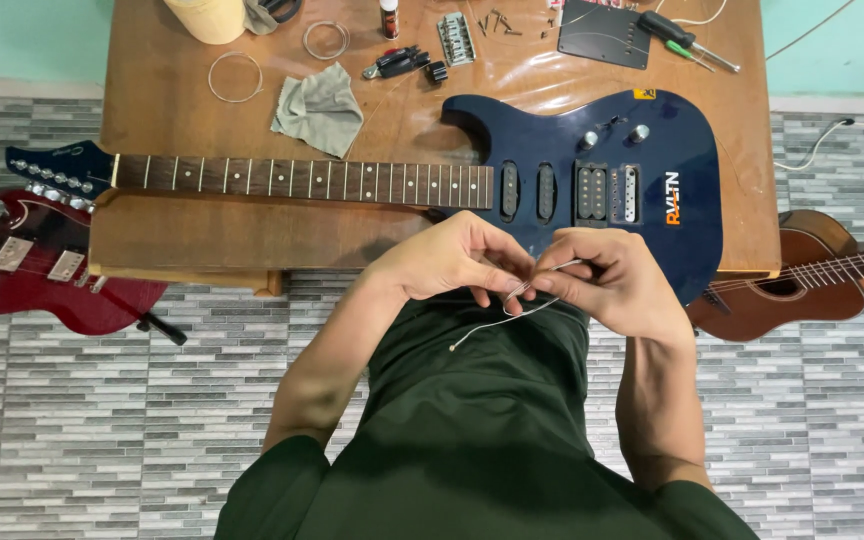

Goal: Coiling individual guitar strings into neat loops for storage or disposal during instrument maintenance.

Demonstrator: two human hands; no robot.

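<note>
Below the blue guitar [592, 170], both hands' fingers [512, 283] pinch a thin, curling silver guitar string [497, 322].

A wooden table [182, 240] carries a blue electric guitar [592, 160], grey cloth [320, 108] and screwdrivers [682, 40].

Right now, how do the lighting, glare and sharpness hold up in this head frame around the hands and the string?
Head view: even, soft light with only faint shadows; the left hand, right hand and thin guitar string read sharp. Head view: glossy reflections on the blue guitar body and sheen on the wooden table. Head view: slight wide-angle bowing at the edges.
</note>
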